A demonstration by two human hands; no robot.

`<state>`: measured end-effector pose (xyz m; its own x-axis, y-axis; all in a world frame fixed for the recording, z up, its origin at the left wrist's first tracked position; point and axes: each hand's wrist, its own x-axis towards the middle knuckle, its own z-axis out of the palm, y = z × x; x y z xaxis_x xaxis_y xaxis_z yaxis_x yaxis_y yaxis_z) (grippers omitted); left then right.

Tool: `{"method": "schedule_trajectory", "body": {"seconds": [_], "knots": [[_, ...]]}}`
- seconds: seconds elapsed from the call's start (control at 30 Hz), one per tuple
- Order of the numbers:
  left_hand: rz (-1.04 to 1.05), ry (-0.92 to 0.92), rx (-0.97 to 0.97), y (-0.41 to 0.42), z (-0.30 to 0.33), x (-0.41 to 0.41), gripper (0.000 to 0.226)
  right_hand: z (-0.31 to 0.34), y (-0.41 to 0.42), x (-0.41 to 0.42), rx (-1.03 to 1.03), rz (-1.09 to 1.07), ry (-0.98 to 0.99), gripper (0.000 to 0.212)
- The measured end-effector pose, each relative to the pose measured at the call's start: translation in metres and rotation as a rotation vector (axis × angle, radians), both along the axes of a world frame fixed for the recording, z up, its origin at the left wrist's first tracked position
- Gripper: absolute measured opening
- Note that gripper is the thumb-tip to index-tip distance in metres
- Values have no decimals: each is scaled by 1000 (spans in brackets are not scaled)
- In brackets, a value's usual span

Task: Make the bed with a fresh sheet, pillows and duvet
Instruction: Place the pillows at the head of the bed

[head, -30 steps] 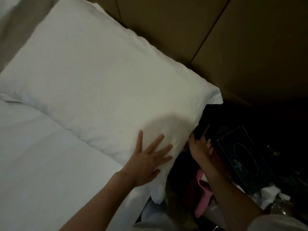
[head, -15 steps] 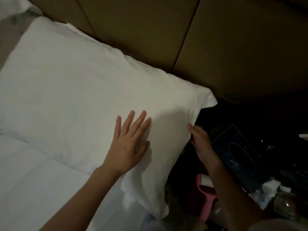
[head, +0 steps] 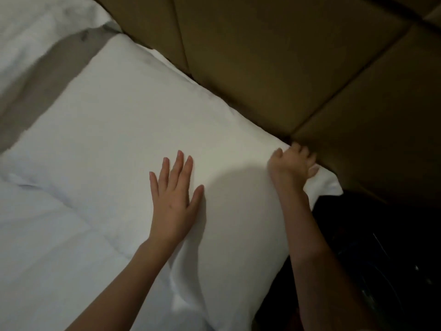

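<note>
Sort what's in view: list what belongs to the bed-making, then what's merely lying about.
Job:
pillow
left hand, flat on it
right hand, gripping its corner
white bedding below

Lying about:
padded headboard
dark, unreadable clutter beside the bed

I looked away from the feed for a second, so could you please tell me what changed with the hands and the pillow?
The right hand moved from the pillow's side edge up to its far corner by the headboard and now grips it. The left hand stayed flat on the pillow, which still lies against the headboard.
</note>
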<state>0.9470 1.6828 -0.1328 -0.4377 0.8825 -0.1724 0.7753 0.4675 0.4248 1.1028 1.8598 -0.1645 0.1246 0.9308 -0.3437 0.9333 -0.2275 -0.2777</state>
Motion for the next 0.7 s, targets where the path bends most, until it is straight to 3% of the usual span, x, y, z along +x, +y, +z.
{"method": "schedule_trajectory", "body": {"seconds": [0.1,0.17,0.2,0.27,0.4,0.47,0.53,0.6,0.63,0.7], "knots": [[108,6,-8,-1,-2,-25,66,26,7,-76,301,458,213,50],[100,30,-10,-8,-4,-42,64,19,0,-116,244,784,241,48],[84,33,-3,-14,-4,-50,62,6,0,-127,177,845,196,49],[51,39,8,-27,-3,-63,59,-19,14,-139,28,763,104,55],[108,61,0,-53,-4,-80,56,-14,54,-178,-209,372,-55,53],[168,48,3,-63,-7,-84,56,4,50,-209,-8,492,31,48],[193,46,7,-70,-11,-84,56,10,30,-230,211,822,253,47],[192,52,16,-74,-14,-83,55,-4,16,-237,265,1076,246,49],[191,56,18,-76,-14,-82,55,-14,20,-238,218,1040,176,51],[192,55,6,-78,-14,-78,55,-24,40,-236,15,703,70,56]]}}
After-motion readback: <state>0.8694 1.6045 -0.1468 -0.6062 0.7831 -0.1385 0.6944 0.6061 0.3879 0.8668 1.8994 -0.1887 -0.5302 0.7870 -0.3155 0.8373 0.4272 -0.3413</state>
